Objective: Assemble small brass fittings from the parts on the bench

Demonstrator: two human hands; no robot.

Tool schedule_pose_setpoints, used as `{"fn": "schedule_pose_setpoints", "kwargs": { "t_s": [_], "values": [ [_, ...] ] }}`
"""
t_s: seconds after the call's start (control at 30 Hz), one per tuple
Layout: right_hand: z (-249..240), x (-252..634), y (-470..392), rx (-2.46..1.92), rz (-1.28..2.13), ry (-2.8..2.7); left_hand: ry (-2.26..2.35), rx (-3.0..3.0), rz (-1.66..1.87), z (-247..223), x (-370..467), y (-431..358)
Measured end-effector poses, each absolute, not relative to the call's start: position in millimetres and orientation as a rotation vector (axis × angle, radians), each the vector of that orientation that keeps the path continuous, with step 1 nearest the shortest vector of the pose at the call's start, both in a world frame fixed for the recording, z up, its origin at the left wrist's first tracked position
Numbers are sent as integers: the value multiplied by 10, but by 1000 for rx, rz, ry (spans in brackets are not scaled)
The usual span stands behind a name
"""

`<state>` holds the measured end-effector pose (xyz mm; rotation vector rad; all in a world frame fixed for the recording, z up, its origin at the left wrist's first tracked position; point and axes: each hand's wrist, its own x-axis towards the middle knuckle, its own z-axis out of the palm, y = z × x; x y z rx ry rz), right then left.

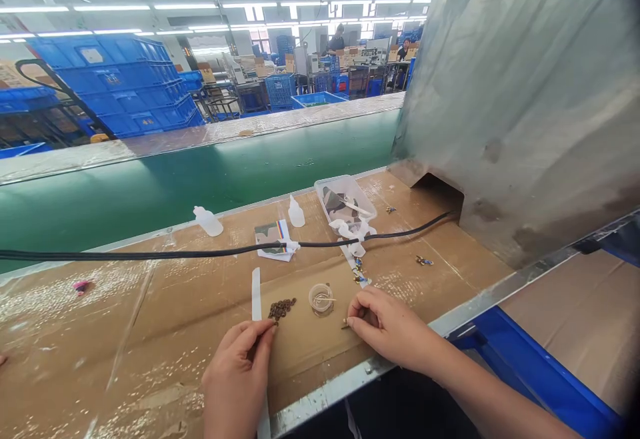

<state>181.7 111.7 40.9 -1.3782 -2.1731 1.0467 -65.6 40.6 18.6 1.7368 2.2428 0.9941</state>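
Left fingers [256,331] pinched on what looks like a brown bead [275,323], right fingers [359,324] closed on a small piece [345,322] — cup [311,299] between them, plenty apparently left in the pile [283,308] just beyond the left — finished work unclear.

That long bench [170,346] is topped with brown cardboard, and a small heap of round, dark-brown pieces [283,308] lies just beyond the left hand's [239,366] fingertips. A round, clear plastic cup [313,302] sits between it and the right hand [393,324]; farther out, ahead of both, is a rectangular, translucent plastic tray [367,197].
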Motion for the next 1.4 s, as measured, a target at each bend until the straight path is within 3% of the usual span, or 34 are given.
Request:
{"fn": "schedule_pose_setpoints", "kwargs": {
  "t_s": [0.7, 0.9, 1.17, 1.4],
  "values": [
    [348, 1817, 1109, -1365, 988, -2086, 2210, 2167, 964, -41, -551, 399],
    [303, 1827, 1051, -1318, 929, -2091, 2261, 1587, 1011, 116, -516, 374],
    [237, 1866, 999, -1170, 929, -2203, 1446, 460, 1415, 348, -191, 360],
    [240, 1872, 1120, -1177, 872, -2162, 1268, 287, 1363, 402, -54, 383]
  ]
}}
